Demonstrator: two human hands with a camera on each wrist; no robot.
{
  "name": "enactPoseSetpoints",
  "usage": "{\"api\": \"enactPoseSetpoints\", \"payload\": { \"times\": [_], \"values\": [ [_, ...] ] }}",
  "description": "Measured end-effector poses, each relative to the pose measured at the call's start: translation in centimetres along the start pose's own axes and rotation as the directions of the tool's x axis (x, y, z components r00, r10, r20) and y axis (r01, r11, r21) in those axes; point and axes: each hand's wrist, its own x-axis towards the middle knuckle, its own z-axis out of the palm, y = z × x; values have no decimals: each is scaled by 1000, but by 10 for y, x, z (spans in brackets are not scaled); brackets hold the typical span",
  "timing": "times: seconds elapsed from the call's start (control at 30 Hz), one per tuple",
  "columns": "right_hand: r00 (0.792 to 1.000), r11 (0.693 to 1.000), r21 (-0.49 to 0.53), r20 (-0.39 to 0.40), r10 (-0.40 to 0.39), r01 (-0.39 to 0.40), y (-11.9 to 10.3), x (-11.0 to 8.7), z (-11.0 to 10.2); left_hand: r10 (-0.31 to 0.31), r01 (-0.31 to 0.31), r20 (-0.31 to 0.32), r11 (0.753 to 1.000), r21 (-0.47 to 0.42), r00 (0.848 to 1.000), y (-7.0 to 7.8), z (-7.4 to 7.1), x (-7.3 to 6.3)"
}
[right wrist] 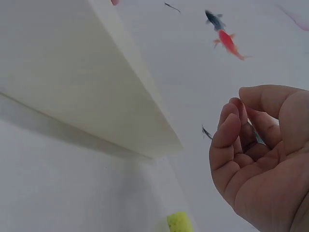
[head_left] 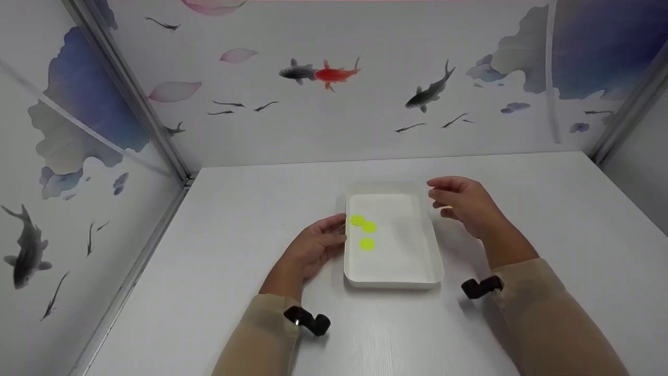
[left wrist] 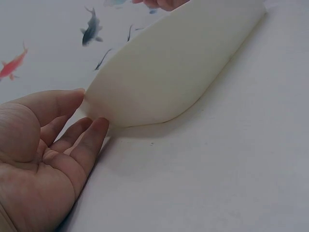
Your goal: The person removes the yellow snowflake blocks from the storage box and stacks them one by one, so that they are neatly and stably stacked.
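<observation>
A shallow white rectangular tray [head_left: 394,285] stands on the white table, with three flat yellow-green discs [head_left: 367,244] inside near its left wall. Two of the discs overlap. My left hand [head_left: 315,245] is beside the tray's left wall, fingertips against its outer side. In the left wrist view the thumb and fingertips [left wrist: 100,126] meet the tray's outer surface [left wrist: 159,72]. On the other side, my right hand [head_left: 464,203] hovers near the tray's far right corner, fingers loosely bent with nothing visible between them.
A yellow spongy-looking piece [right wrist: 179,222] lies near the tray's end in the right wrist view, mostly hidden by my right hand in the head view. White panels printed with fish [head_left: 336,74] enclose the table [head_left: 209,292] at the back and sides.
</observation>
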Motion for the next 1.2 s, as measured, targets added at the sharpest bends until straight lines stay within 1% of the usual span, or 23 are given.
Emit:
{"api": "enactPoseSetpoints", "payload": {
  "times": [0.1,0.2,0.37,0.6,0.8,0.9,1.07,1.2],
  "values": [
    [999,999,23,38,-29,28,-7,-3,9,3,-3,2,1000,-2,1000,0,0,0],
    [994,997,18,82,-76,75,-13,-3,21,10,-10,14,1000,-8,1000,0,0,-1],
    [984,992,-39,141,-110,117,-23,2,42,13,-13,23,1000,-16,1000,0,0,-1],
    [974,985,-152,222,-48,83,-37,15,66,20,-20,17,1000,-5,1000,0,0,-1],
    [957,975,-209,291,-5,68,-40,25,77,9,-9,17,1000,10,1000,1,0,0],
    [953,969,-239,302,19,56,-41,30,81,7,-7,19,1000,11,1000,2,0,0],
    [955,965,-263,291,63,17,-42,40,86,15,-16,24,1000,10,1000,1,-1,-1],
    [950,956,-292,299,91,0,-39,49,87,14,-14,23,1000,6,1000,1,0,-1]
  ]
}}
